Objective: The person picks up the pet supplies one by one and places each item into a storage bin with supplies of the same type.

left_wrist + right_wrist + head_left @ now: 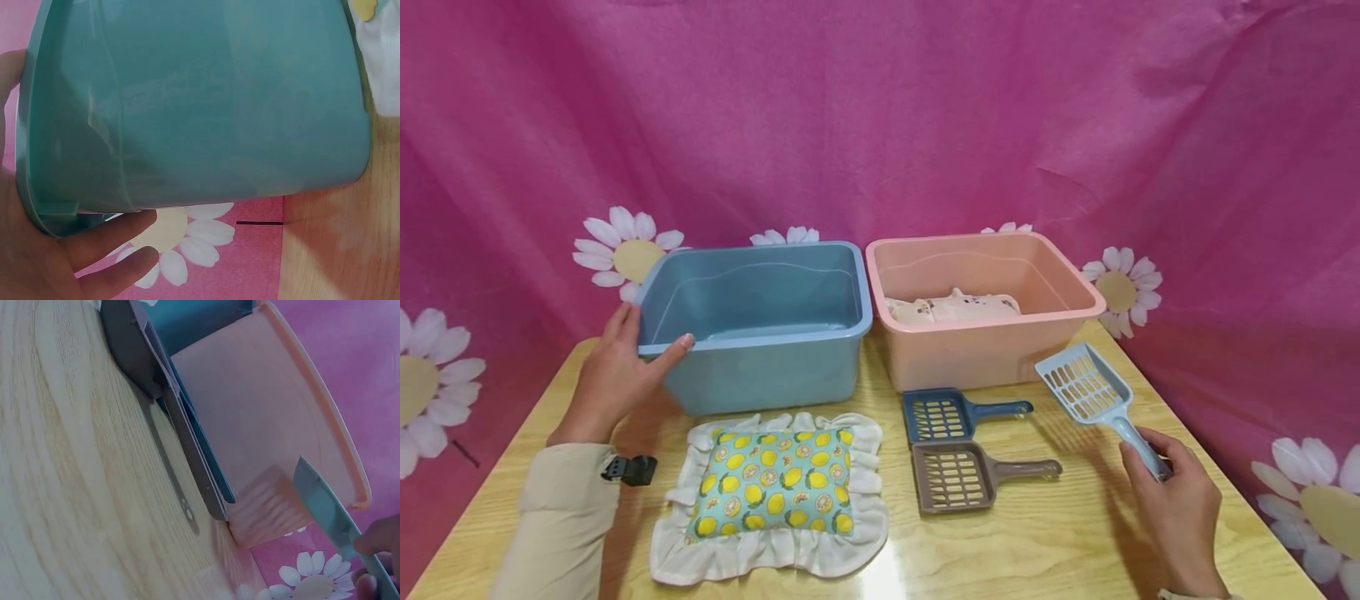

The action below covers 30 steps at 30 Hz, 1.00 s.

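Observation:
At the front left corner of a blue plastic basin (767, 371), my left hand (617, 371) holds the rim, thumb over the near edge. The left wrist view shows fingers against that basin's (212, 106) outer side. My right hand (1176, 492) grips a light blue slotted litter scoop (1086, 383) by its handle, lifted above the table. In the right wrist view the scoop (325, 503) appears edge-on beside the pink basin (250, 406). A dark blue scoop (940, 415) and a brown scoop (957, 477) lie on the table, handles pointing right.
A pink basin (985, 354) stands right of the blue one, with a folded pale printed cloth item (955, 308) inside. A lemon-print cushion (775, 483) with white ruffles lies in front of the blue basin. Behind the wooden table (880, 450) hangs a pink flowered curtain (880, 125).

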{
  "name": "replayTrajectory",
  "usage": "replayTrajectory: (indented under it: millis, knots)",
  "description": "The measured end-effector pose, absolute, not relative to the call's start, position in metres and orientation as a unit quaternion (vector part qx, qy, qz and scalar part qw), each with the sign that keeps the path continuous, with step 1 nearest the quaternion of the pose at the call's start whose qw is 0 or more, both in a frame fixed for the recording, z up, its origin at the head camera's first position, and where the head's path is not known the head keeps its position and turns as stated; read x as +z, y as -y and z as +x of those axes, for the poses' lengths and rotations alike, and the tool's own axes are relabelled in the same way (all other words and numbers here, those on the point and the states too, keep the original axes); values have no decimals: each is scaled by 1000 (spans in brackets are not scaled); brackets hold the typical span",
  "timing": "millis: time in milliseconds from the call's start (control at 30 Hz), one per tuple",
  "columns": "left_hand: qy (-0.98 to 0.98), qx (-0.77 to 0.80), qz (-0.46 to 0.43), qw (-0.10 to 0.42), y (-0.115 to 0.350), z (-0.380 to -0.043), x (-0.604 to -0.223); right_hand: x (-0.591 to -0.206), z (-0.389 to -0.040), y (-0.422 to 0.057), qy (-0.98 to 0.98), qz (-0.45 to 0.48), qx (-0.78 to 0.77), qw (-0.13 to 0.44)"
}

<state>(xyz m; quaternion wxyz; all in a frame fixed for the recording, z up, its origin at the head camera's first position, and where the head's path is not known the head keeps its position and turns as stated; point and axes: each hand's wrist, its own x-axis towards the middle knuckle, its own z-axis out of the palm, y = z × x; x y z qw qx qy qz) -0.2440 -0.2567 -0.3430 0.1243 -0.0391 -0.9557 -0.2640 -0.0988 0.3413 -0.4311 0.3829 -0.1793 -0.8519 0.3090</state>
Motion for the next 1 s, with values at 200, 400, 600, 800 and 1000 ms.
replayTrajectory:
  millis: [200,400,600,800,1000]
  knots:
    - [954,-267,-38,127,258,-244,-343,-429,-98,-339,846,-170,319,392]
    - [955,-263,-42,131,257,-244,-344,-426,-94,-337,838,-167,334,399]
    - [954,-267,-42,131,257,-244,-344,-423,-93,-335,831,-162,343,406]
    - [955,-267,-40,122,256,-244,-343,-421,-92,-333,824,-150,356,415]
    - [954,-270,-40,122,257,-244,-344,-418,-94,-333,819,-124,358,432]
